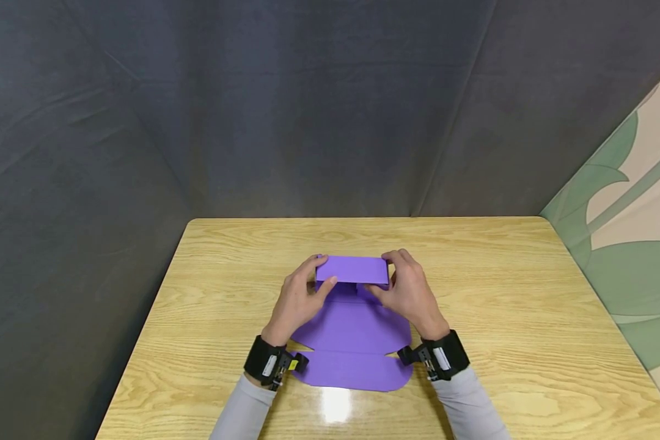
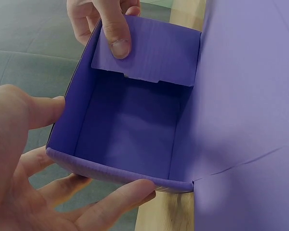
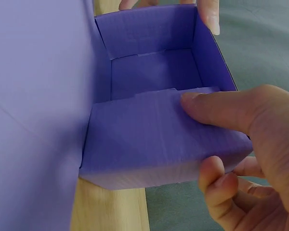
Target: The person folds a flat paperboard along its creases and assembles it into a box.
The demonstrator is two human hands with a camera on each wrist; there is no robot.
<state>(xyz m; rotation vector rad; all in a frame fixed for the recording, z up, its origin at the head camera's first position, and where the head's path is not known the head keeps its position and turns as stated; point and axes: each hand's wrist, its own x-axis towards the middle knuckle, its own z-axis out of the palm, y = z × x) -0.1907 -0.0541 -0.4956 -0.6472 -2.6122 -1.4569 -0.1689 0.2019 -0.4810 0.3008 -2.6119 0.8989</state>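
Observation:
A purple cardboard box (image 1: 352, 270) is held tipped up between both hands, its open inside toward the wrist cameras. Its long lid panel (image 1: 357, 330) stretches toward the person, ending in a rounded tuck flap (image 1: 352, 371). My left hand (image 1: 298, 299) grips the box's left end, thumb on the outer long wall and fingers along the end wall. At the other end, my right hand (image 1: 412, 296) pinches the box, its thumb pressing a folded end flap (image 3: 144, 125) that slants inward over the opening. Inside, the box floor (image 2: 130, 125) is bare.
The box is over a light wood-grain table (image 1: 528, 318). A dark grey cloth (image 1: 319, 110) hangs behind the table's far edge and along its left. Leaf-patterned fabric (image 1: 627, 269) lies beyond the right edge. Black camera bands (image 1: 445, 354) wrap both wrists.

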